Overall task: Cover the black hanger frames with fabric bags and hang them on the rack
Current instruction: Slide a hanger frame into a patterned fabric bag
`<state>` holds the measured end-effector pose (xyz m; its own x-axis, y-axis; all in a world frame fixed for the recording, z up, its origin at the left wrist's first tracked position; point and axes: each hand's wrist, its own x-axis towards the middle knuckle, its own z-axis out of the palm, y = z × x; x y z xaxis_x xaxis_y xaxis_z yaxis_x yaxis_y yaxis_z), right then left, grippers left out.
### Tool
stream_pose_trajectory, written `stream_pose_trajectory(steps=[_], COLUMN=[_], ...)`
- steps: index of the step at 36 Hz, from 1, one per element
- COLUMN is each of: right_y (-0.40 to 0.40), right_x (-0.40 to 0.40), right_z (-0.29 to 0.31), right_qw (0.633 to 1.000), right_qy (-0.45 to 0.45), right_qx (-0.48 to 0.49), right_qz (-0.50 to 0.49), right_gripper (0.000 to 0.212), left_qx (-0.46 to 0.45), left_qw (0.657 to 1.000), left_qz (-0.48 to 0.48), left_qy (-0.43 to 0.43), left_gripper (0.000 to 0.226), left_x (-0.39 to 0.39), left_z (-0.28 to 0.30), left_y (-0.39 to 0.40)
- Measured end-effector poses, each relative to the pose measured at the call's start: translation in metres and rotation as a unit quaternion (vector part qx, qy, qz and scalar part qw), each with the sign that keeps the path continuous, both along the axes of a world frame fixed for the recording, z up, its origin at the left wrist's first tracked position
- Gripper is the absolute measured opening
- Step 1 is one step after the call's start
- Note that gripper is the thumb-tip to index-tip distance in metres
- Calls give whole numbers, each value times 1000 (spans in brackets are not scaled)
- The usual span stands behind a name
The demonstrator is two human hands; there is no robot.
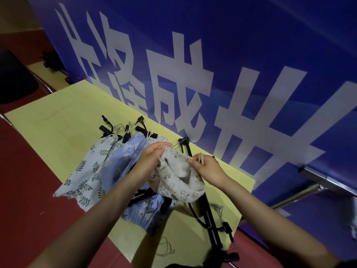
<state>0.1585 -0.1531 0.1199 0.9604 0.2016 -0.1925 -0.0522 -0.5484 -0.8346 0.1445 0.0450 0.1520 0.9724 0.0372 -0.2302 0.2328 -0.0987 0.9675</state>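
Fingers (164,147) both hands curled, pinching beige bag (177,180) rim.

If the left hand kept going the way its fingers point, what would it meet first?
Probably the black hanger frame just beyond the cream animal-print bag that the left hand grips; depth is unclear, so it might pass above it.

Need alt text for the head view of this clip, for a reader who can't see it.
Two bare hands hold a beige animal-print bag above a yellow mat: the left hand grips its bunched top, the right hand pinches its drawstring. Leaf-print and blue floral bags on black hanger frames lie below, before a blue banner.
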Motion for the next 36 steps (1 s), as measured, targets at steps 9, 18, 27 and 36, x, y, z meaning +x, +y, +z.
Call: stream_pose_trajectory(steps=[9,18,27,36], right_y=[-3,-3,-24,-26], right_x=[6,22,44,22], right_z=[6,3,-42,-129], right_qw=[991,980,937,963], right_qy=[48,65,153,195], right_qx=[106,158,244,-169], right_qz=[-64,-100,-197,-76], right_gripper=[33,36,33,56], left_qx=[188,278,-59,-130], left_qw=[977,954,990,979], left_qz=[-99,-109,37,141], left_qy=[12,10,125,65], left_gripper=[24,17,35,34], left_x=[-2,-6,-11,5], left_z=[-14,-26,-7,12], left_y=[15,37,48,47])
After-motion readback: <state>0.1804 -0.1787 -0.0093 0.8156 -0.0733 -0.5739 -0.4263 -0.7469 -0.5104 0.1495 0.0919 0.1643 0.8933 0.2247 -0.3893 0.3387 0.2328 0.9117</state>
